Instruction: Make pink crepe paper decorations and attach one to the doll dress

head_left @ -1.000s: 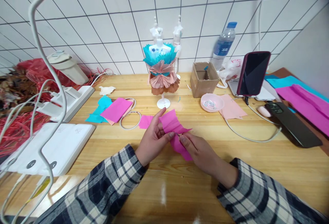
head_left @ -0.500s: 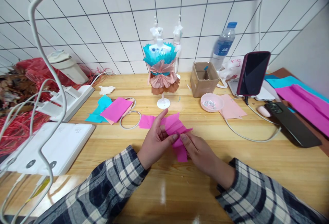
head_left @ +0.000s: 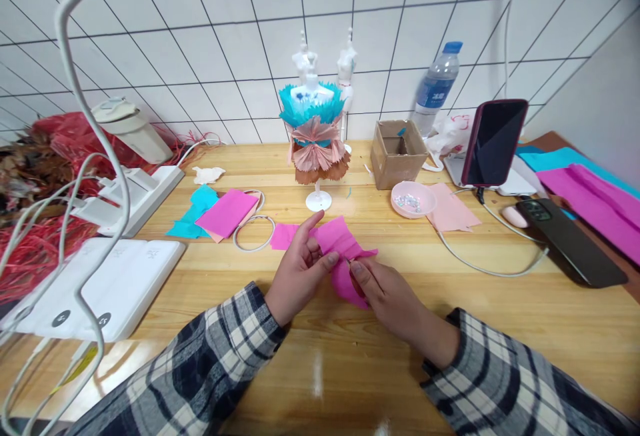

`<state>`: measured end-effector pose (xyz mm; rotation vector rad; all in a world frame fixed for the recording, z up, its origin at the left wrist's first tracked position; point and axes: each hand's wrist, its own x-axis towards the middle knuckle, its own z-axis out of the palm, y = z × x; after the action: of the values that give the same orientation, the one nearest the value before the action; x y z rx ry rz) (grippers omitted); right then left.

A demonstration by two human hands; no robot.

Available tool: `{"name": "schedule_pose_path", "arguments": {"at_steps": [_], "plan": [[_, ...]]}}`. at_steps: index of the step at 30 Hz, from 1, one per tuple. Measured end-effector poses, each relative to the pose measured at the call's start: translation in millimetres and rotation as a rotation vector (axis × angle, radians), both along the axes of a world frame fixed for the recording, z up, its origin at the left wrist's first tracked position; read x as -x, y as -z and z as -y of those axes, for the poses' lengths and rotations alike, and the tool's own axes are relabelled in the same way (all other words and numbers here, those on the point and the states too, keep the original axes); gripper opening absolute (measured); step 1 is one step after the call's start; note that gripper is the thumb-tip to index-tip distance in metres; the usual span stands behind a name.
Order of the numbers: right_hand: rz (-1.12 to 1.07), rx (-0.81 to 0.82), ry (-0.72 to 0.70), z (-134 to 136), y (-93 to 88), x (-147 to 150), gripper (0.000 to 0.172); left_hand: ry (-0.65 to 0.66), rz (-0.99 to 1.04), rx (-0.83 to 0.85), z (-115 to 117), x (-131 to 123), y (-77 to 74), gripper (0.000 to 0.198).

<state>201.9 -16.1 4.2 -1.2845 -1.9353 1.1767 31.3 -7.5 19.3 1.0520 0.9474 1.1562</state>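
Between my hands, above the wooden table, is a sheet of bright pink crepe paper (head_left: 343,237), creased near its middle. My left hand (head_left: 301,274) grips its left side with the thumb bent over it and the index finger stretched out. My right hand (head_left: 387,287) pinches the right side of the paper between thumb and fingers. Another flat pink paper piece (head_left: 284,236) lies just beyond my left hand. Behind stands a small white mannequin (head_left: 311,93) dressed in a blue ruffle, a pale pink pleated bow (head_left: 320,143) and a brown fringed skirt (head_left: 320,172).
Blue, pink and peach papers (head_left: 227,213) lie at the left beside a coiled cable (head_left: 254,233). A cardboard box (head_left: 397,163), a pink dish (head_left: 413,199) of beads and two phones (head_left: 495,143) are at the right. White power banks (head_left: 125,289) and a power strip (head_left: 150,203) fill the left.
The lower part of the pink paper has turned and bunched toward my right hand. My left thumb has shifted slightly left, away from my right thumb.
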Motion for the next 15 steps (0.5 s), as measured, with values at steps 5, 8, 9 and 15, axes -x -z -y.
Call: {"name": "schedule_pose_path", "arguments": {"at_steps": [5,8,9,15], "plan": [[-0.001,0.035,0.004,0.6,1.4,-0.9,0.047,0.020,-0.031,-0.002,-0.1,-0.1,1.9,0.081],[-0.007,0.048,-0.003,0.5,1.6,-1.4,0.047,0.039,-0.001,0.012,0.7,-1.2,0.9,0.083],[-0.017,0.047,-0.007,0.5,1.3,-1.4,0.047,0.040,-0.001,0.014,0.8,-1.4,0.4,0.084],[0.006,0.041,0.021,0.5,0.6,-0.7,0.047,-0.003,-0.082,-0.006,0.4,-0.9,0.7,0.078]]}}
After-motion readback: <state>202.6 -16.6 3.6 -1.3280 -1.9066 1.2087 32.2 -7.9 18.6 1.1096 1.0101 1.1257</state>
